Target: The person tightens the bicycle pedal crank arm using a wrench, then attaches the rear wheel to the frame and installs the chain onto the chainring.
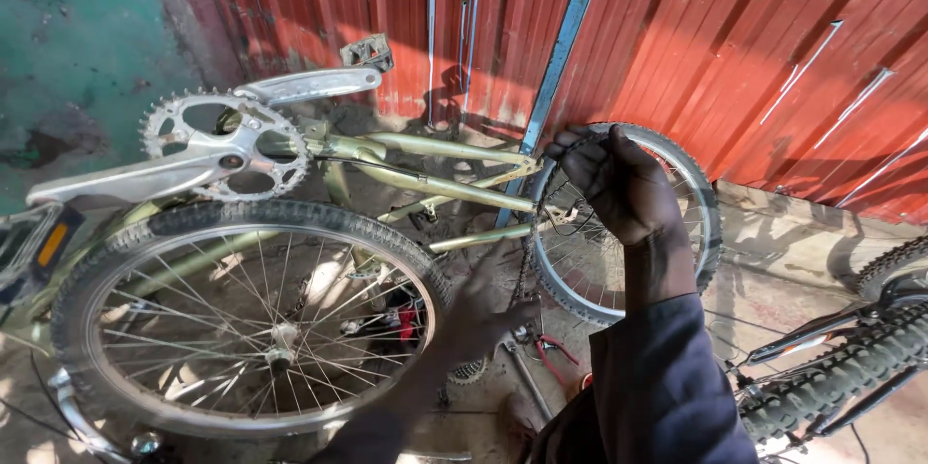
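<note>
An olive-green bicycle frame (435, 150) stands upside down in front of me. My right hand (619, 179), in a dark sleeve, is raised at the top of the rear wheel (701, 203). Its fingers are pinched on a dark chain (527, 266) that hangs down beside the wheel. My left hand (478, 314) is low, blurred and in shadow. It sits by the lower end of the chain, just above a small sprocket (469, 372). Its grip is unclear. The front wheel (246, 319) fills the lower left, with the chainring (227, 140) and crank above it.
A red corrugated metal wall (696, 39) stands behind the bicycle, with a green wall (77, 29) at left. Red-handled pliers (556, 358) lie on the dirt ground under the rear wheel. A second bicycle's knobbly tyre (841, 372) juts in at lower right.
</note>
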